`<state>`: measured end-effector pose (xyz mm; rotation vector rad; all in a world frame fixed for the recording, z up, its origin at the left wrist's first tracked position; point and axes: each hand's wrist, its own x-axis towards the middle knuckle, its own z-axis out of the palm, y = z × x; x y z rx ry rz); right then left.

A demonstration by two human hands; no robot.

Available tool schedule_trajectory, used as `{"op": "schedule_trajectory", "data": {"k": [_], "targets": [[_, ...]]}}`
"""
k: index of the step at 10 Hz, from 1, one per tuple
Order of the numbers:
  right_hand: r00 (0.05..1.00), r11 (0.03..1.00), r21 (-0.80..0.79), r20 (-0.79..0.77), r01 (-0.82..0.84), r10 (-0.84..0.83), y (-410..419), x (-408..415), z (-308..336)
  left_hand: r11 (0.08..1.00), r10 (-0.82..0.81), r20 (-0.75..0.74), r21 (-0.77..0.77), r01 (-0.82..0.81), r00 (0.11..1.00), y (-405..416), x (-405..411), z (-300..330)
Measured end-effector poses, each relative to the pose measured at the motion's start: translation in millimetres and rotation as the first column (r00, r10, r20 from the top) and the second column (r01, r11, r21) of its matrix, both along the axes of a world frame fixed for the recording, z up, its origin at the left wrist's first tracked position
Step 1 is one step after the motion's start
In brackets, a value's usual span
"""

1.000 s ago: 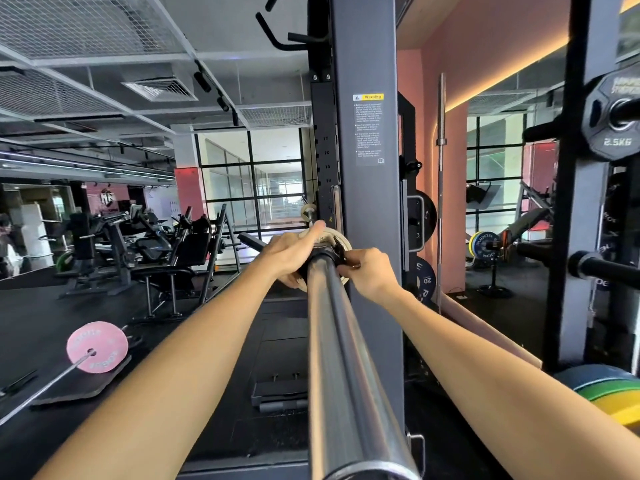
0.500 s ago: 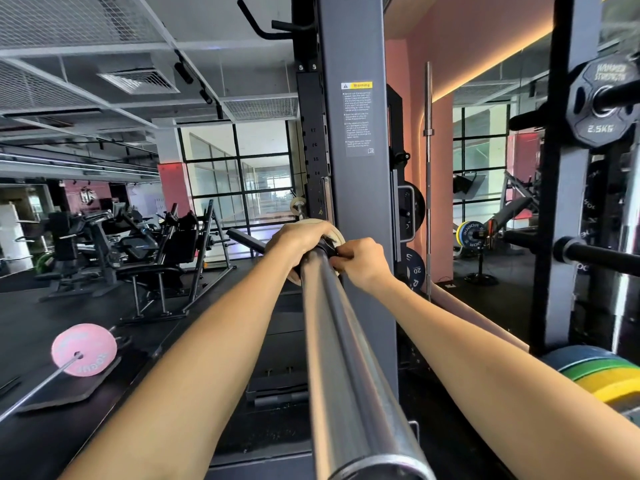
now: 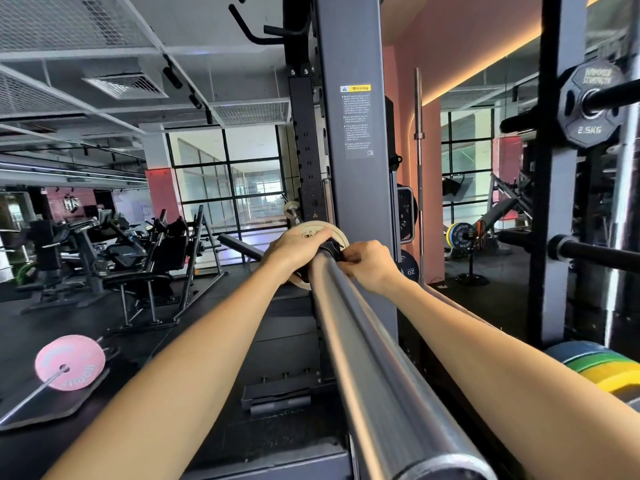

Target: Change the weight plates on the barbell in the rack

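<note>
A steel barbell sleeve (image 3: 367, 355) runs from the bottom of the view away to the grey rack upright (image 3: 353, 188). Far along it sits a small cream weight plate (image 3: 334, 235), with a black collar (image 3: 329, 252) clamped in front of it. My left hand (image 3: 294, 252) curls over the collar and the plate's near face from the left. My right hand (image 3: 369, 263) pinches the collar from the right. The collar is mostly hidden by both hands.
A black 2.5 kg plate (image 3: 588, 109) hangs on a storage peg at upper right. Blue, green and yellow bumper plates (image 3: 602, 367) lie stacked at lower right. A pink plate (image 3: 69, 367) on another bar lies on the floor at left. Benches and machines stand behind.
Both hands have stayed on the collar at the plate, with small shifts of the fingers. The view has tipped slightly upward. The plate has not visibly moved.
</note>
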<state>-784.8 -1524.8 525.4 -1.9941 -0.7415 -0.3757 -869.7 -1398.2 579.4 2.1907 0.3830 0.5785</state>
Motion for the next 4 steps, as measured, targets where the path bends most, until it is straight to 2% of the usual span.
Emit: {"op": "schedule_trajectory", "data": {"k": [1,2,3,4], "targets": [[0.999,0.997,-0.078,-0.038,-0.024,0.021,-8,-5,11,0.999,-0.042,-0.014,-0.010,0.042,0.999,9,-6,-5],[0.997,0.992,-0.113,-0.056,-0.050,0.044,-20,-9,28,0.999,0.020,-0.051,0.040,-0.018,0.998,13,-15,4],[0.987,0.999,0.011,-0.158,-0.038,0.040,-42,-18,63,0.993,0.116,0.003,0.021,-0.116,0.993,14,-27,35],[0.971,0.991,0.132,-0.235,-0.012,0.043,-56,-28,84,0.979,0.127,0.093,-0.170,-0.110,0.988,11,-31,54]]}}
